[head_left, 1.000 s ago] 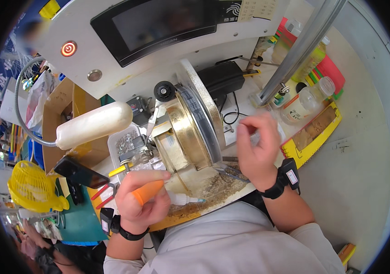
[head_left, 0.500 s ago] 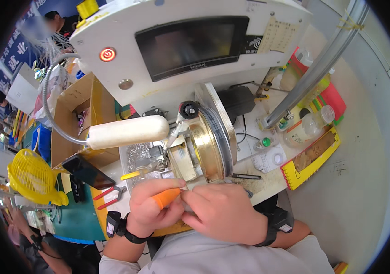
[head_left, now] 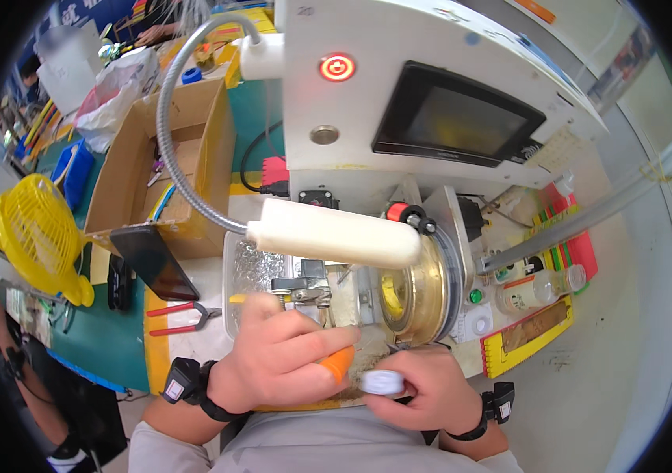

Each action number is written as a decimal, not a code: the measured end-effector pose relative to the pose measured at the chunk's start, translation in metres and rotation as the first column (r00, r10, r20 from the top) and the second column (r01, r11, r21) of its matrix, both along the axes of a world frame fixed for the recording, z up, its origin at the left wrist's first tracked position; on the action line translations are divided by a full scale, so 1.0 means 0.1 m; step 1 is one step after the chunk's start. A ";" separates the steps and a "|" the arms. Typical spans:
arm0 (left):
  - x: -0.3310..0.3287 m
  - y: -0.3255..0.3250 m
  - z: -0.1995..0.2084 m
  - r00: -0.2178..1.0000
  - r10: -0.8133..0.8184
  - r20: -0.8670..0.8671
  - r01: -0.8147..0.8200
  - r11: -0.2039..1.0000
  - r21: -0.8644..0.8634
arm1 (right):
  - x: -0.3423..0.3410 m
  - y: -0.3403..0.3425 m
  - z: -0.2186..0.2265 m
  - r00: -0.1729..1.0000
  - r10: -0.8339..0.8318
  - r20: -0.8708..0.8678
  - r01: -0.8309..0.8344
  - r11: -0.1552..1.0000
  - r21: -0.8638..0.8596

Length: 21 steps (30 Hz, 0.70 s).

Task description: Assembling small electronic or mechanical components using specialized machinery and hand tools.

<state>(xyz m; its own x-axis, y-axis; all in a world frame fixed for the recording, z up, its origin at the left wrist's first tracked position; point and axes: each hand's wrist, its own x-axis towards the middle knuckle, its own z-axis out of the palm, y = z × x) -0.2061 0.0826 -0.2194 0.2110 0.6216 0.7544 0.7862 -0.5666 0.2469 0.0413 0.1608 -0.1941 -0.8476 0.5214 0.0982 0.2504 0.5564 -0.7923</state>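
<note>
My left hand (head_left: 285, 359) is in front of the bench machine, its fingers curled and pressed together. An orange sleeve-like piece (head_left: 338, 365), seemingly on a fingertip, shows at their ends. Whether these fingers hold anything I cannot make out. Just to the right, my right hand (head_left: 428, 386) grips a small white round piece (head_left: 383, 382), blurred by motion, between thumb and fingers. A narrow gap separates the two hands. Beyond them stand the machine's gold-coloured drum (head_left: 426, 296) and a small metal clamp mechanism (head_left: 308, 288).
A cream cylinder (head_left: 336, 232) on a flexible metal arm hangs above the work area. Leftward lie red-handled pliers (head_left: 178, 319), a propped phone (head_left: 155, 264), a cardboard box (head_left: 218, 150) and a yellow fan (head_left: 37, 236). A clear tray (head_left: 253, 260) holds small shiny parts. Bottles (head_left: 533, 292) stand right.
My hands have come apart from being pressed together, and the white round piece now shows in my right hand. The view has shifted, so the machine appears farther right.
</note>
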 end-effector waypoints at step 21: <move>0.00 0.12 -0.05 0.946 -0.258 0.198 0.264 0.964 -0.007 | -0.35 0.09 0.06 0.440 0.028 -0.898 0.080 0.994 0.070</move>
<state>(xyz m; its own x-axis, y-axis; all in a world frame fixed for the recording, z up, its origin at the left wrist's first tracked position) -0.2059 0.0951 -0.2244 0.2211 0.5899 0.7766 0.5471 -0.7343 0.4020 0.0067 0.1700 -0.1881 -0.2434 0.4849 0.8400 -0.5537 0.6416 -0.5308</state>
